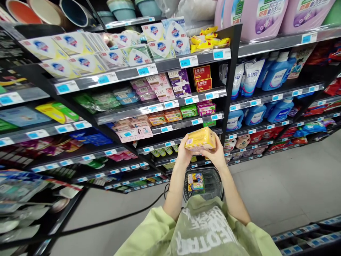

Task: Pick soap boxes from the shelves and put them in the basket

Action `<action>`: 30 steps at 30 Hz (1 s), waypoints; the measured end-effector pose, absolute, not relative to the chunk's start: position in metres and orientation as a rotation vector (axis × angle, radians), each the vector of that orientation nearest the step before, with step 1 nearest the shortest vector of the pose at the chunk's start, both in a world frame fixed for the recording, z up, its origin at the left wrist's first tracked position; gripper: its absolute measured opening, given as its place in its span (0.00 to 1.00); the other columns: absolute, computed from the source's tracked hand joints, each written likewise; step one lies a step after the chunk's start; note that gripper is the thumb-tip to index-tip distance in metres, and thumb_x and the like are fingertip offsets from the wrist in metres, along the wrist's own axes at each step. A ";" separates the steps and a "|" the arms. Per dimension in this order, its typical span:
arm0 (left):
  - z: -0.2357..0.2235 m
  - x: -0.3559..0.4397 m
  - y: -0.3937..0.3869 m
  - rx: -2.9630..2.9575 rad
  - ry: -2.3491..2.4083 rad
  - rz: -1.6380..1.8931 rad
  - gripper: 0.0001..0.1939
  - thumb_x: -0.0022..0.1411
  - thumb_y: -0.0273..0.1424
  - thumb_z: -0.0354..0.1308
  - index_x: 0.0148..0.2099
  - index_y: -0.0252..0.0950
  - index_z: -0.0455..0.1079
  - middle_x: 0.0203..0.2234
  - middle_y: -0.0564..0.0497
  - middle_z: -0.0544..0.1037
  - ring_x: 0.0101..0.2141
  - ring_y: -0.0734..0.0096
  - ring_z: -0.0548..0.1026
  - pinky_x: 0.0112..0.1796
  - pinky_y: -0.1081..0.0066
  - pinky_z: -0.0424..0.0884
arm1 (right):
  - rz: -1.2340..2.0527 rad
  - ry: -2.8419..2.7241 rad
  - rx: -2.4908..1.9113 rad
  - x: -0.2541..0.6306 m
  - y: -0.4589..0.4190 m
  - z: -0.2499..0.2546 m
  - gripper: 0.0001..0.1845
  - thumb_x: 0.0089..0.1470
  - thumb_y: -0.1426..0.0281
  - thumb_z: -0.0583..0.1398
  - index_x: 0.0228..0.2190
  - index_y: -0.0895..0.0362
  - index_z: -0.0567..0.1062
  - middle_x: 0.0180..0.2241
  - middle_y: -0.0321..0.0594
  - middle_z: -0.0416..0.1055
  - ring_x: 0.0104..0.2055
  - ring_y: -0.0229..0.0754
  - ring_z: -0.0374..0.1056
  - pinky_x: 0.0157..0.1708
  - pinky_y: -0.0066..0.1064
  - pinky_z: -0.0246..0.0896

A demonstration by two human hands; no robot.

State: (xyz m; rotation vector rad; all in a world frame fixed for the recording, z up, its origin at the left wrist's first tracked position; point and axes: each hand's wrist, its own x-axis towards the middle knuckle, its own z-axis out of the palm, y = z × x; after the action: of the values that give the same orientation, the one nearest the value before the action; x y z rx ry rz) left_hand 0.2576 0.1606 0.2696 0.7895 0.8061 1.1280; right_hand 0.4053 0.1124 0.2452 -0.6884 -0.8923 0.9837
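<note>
Yellow package (200, 138): held up in both hands, in front of the shelf unit's lower shelves, above the basket. Left hand (214, 154) curls partly closed on its right side and underside; right hand (185, 151) curls likewise on its left side. Basket (217, 188), dark and slotted, sits below, between the forearms; colourful packs (195, 182) lie inside, toward its left edge. Beyond the package, boxed soaps (173, 114) line a shelf's front edge. Blue bottles (255, 114) stand on shelves to the right. Black cord (125, 214) runs left from near the basket.
</note>
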 end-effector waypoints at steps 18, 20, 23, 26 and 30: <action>0.256 0.251 0.169 1.009 0.765 0.730 0.41 0.70 0.65 0.49 0.50 0.30 0.79 0.20 0.46 0.81 0.13 0.67 0.73 0.28 0.59 0.85 | 0.827 -1.104 -0.772 0.435 0.126 0.234 0.53 0.35 0.58 0.83 0.62 0.48 0.73 0.65 0.48 0.73 0.67 0.58 0.71 0.66 0.50 0.71; 0.256 0.245 0.171 1.038 0.744 0.669 0.47 0.68 0.70 0.44 0.53 0.31 0.78 0.24 0.43 0.83 0.16 0.64 0.77 0.28 0.60 0.85 | 0.758 -1.024 -0.820 0.429 0.128 0.232 0.49 0.33 0.58 0.84 0.56 0.50 0.76 0.59 0.47 0.77 0.63 0.57 0.74 0.66 0.50 0.71; 0.258 0.242 0.170 1.129 0.677 0.683 0.46 0.67 0.71 0.47 0.65 0.39 0.73 0.46 0.37 0.86 0.40 0.51 0.87 0.33 0.59 0.87 | 0.775 -0.756 -0.884 0.415 0.135 0.228 0.43 0.36 0.52 0.81 0.51 0.51 0.75 0.52 0.44 0.80 0.55 0.54 0.78 0.58 0.49 0.78; 0.260 0.246 0.168 1.235 0.725 0.873 0.37 0.67 0.60 0.63 0.69 0.47 0.69 0.67 0.40 0.74 0.58 0.45 0.79 0.41 0.56 0.88 | 0.916 -0.543 -0.905 0.405 0.140 0.224 0.35 0.50 0.42 0.71 0.50 0.50 0.75 0.46 0.41 0.80 0.47 0.50 0.80 0.42 0.43 0.84; 0.258 0.254 0.172 1.194 0.879 1.074 0.33 0.67 0.57 0.64 0.63 0.42 0.74 0.61 0.41 0.78 0.50 0.51 0.82 0.37 0.60 0.88 | 1.016 -0.549 -0.895 0.401 0.144 0.222 0.35 0.53 0.37 0.67 0.50 0.50 0.76 0.47 0.41 0.80 0.45 0.49 0.80 0.38 0.41 0.85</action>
State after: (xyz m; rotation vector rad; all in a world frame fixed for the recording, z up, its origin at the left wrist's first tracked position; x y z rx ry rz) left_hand 0.2537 0.1719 0.2577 1.1944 0.8794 1.0739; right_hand 0.4010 0.1438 0.2218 -0.8947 -0.5490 1.0156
